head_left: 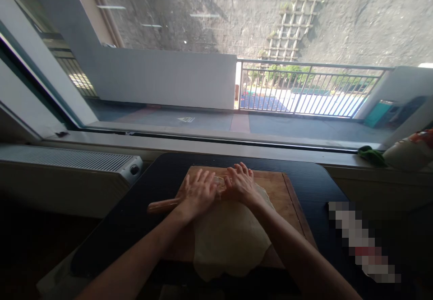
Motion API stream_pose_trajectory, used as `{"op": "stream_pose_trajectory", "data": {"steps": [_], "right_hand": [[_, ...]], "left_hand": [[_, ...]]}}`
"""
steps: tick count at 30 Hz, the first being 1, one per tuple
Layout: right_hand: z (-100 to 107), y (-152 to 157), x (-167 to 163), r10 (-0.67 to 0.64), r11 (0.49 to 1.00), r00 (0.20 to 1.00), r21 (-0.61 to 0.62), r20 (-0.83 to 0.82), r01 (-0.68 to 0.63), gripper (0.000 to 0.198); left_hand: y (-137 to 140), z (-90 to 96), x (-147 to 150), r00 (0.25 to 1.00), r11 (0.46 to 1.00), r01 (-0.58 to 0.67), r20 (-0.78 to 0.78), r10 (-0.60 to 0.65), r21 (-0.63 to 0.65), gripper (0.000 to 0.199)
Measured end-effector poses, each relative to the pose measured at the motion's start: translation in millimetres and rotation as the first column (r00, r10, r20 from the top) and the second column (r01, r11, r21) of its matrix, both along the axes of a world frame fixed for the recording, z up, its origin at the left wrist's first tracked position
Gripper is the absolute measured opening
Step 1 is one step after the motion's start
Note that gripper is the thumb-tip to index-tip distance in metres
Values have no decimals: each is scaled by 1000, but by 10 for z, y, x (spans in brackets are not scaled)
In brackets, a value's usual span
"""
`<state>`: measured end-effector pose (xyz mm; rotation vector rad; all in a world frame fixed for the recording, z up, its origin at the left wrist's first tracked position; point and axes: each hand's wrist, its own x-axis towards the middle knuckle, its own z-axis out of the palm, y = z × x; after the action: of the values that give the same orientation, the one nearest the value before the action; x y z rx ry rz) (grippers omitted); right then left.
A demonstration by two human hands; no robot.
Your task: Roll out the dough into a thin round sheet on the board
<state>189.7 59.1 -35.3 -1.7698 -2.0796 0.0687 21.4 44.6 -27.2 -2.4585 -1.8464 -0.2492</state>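
A wooden rolling pin (163,205) lies across a large thin sheet of dough (232,239), its handle end sticking out to the left. My left hand (200,190) rests palm down on the pin, with the fingers spread and pointing away from me. Beside it, my right hand (239,185) lies over the pin too, fingers apart and slightly bent at the far side. The pin's right end is hidden behind that hand and forearm. Beneath everything is a wooden board (291,200); the dough's near edge hangs past its front edge.
The board sits on a black table (306,177) with rounded corners, against a window sill (189,145). A white radiator (72,158) stands at the left. On the table's right lies a blurred-out item (361,241). A green cloth (371,155) and a pale container (406,153) occupy the sill's right end.
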Motion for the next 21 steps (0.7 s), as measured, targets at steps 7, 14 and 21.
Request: {"op": "stream_pose_trajectory", "data": {"steps": [7, 14, 21], "right_hand": [[57, 127, -28, -28, 997, 999, -67, -16, 27, 41], [15, 32, 9, 34, 999, 999, -18, -6, -34, 42], [41, 137, -11, 3, 996, 1000, -88, -21, -5, 41]], "left_hand": [[149, -2, 4, 999, 999, -44, 17, 44, 1, 54], [74, -26, -7, 999, 999, -18, 47, 16, 44, 52], [261, -112, -15, 996, 996, -83, 42, 84, -15, 54]]}}
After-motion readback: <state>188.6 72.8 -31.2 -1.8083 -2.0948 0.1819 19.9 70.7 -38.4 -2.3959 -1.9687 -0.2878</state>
